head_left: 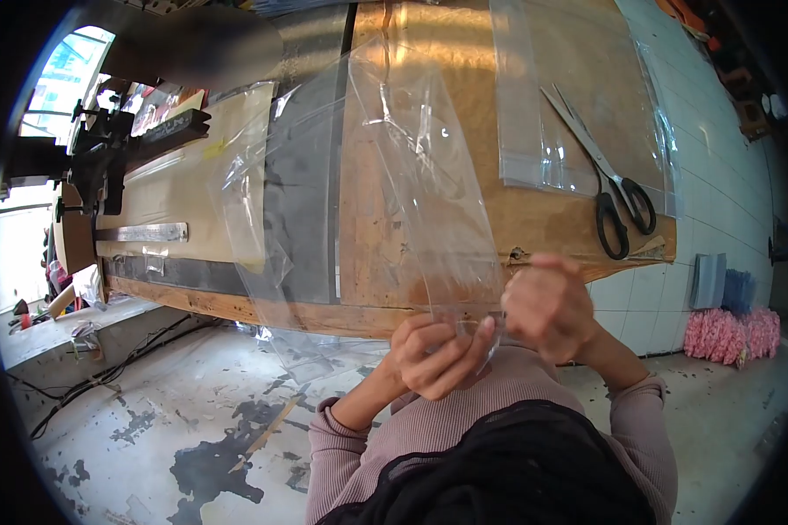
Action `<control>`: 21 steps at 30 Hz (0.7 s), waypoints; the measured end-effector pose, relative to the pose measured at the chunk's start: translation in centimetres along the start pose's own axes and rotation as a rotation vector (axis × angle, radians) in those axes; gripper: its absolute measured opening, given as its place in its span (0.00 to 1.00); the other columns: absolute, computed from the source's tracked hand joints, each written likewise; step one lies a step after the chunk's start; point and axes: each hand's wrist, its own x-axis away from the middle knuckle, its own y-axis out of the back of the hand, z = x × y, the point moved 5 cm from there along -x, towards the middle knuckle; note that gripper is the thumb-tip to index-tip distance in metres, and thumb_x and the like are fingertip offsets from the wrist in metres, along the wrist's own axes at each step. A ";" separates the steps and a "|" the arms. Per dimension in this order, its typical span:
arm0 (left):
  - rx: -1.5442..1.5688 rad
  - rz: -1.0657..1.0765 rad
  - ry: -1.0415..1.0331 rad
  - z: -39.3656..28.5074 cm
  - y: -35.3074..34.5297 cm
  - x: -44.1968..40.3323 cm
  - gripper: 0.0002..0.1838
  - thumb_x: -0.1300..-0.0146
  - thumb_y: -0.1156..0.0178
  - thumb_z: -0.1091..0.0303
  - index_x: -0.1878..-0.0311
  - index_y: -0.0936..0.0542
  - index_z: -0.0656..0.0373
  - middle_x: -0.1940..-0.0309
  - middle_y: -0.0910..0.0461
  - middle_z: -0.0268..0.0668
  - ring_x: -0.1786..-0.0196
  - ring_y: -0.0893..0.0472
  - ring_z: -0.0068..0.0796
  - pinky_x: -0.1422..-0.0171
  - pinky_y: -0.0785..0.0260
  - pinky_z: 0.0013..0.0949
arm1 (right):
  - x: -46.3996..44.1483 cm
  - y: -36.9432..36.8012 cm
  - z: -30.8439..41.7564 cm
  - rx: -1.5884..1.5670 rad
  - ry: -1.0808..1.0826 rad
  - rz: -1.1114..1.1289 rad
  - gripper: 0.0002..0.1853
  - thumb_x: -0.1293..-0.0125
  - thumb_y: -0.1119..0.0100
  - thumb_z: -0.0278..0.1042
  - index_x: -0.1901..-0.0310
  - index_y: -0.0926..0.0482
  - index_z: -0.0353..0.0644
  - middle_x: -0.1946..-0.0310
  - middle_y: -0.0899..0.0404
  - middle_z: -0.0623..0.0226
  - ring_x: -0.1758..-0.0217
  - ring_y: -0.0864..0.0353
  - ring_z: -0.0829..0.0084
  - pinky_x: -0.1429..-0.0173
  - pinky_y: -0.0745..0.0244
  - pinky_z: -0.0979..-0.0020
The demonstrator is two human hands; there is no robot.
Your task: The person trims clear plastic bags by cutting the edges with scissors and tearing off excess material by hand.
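Observation:
A long clear plastic sheet [451, 210] stretches from the table's far side to its front edge, with creases and shiny reflections. My left hand [442, 354] pinches its near end in front of my body, fingers curled round the film. Close beside it on the right, my right hand [547, 306] is raised and slightly blurred. Its fingers are curled in, and whatever they hold is hidden. Scissors with black handles [613, 188] lie partly spread on the table's right side, on top of flat clear plastic bags [578, 122].
The wooden table [372, 271] has a dark grey strip across it. A metal ruler [144, 233] and a black clamp-like fixture [105, 157] are at the left. Pink bundles [731, 337] stand on the floor at the right. Cables [114, 376] run along the left floor.

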 end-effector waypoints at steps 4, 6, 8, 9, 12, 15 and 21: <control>0.124 -0.036 -0.058 -0.1 0.2 0.2 0.13 0.62 0.36 0.76 0.67 0.16 0.61 0.79 0.33 0.24 0.68 0.32 0.22 0.60 0.32 0.25 | -2.3 0.5 -3.0 0.057 -0.201 -0.086 0.11 0.52 0.39 0.18 0.65 0.24 0.38 0.68 0.24 0.62 0.63 0.22 0.65 0.51 0.26 0.58; 0.174 -0.061 -0.077 0.0 0.4 0.4 0.12 0.62 0.35 0.77 0.68 0.16 0.60 0.79 0.33 0.24 0.68 0.32 0.22 0.61 0.32 0.25 | -3.4 1.0 -5.1 0.177 -0.302 -0.145 0.08 0.49 0.42 0.18 0.65 0.25 0.37 0.70 0.25 0.62 0.66 0.23 0.66 0.55 0.26 0.64; 0.238 -0.028 -0.152 -0.4 0.3 1.4 0.12 0.62 0.35 0.74 0.68 0.16 0.58 0.79 0.33 0.24 0.69 0.34 0.23 0.62 0.33 0.25 | -5.1 2.6 -8.8 0.328 -0.407 -0.235 0.05 0.42 0.43 0.21 0.64 0.25 0.37 0.71 0.25 0.63 0.69 0.23 0.69 0.58 0.26 0.70; 0.228 -0.009 -0.168 -0.4 0.2 1.8 0.13 0.62 0.37 0.70 0.68 0.15 0.56 0.78 0.33 0.23 0.69 0.34 0.22 0.62 0.33 0.25 | -5.8 3.6 -10.1 0.405 -0.405 -0.275 0.03 0.40 0.44 0.24 0.64 0.25 0.38 0.72 0.25 0.64 0.70 0.24 0.71 0.60 0.27 0.72; 0.203 0.012 -0.171 -0.3 0.2 1.9 0.14 0.61 0.39 0.66 0.67 0.15 0.55 0.78 0.33 0.23 0.68 0.35 0.22 0.63 0.33 0.26 | -6.4 6.3 -10.8 0.515 -0.387 -0.336 0.04 0.36 0.44 0.29 0.63 0.25 0.38 0.72 0.24 0.64 0.69 0.24 0.72 0.60 0.28 0.72; 0.201 0.026 -0.172 -0.3 0.2 1.9 0.14 0.60 0.39 0.66 0.66 0.15 0.55 0.77 0.33 0.22 0.67 0.34 0.22 0.63 0.33 0.25 | -3.8 10.4 -11.2 0.677 -0.681 -0.282 0.05 0.36 0.45 0.30 0.63 0.26 0.38 0.71 0.24 0.62 0.68 0.22 0.66 0.60 0.28 0.68; 0.201 0.022 -0.178 -0.2 0.1 1.8 0.14 0.59 0.40 0.64 0.67 0.15 0.55 0.77 0.33 0.22 0.67 0.34 0.22 0.64 0.33 0.24 | 4.4 16.7 -8.8 0.985 -0.783 -0.413 0.08 0.34 0.46 0.29 0.56 0.24 0.38 0.64 0.22 0.65 0.60 0.22 0.68 0.52 0.30 0.74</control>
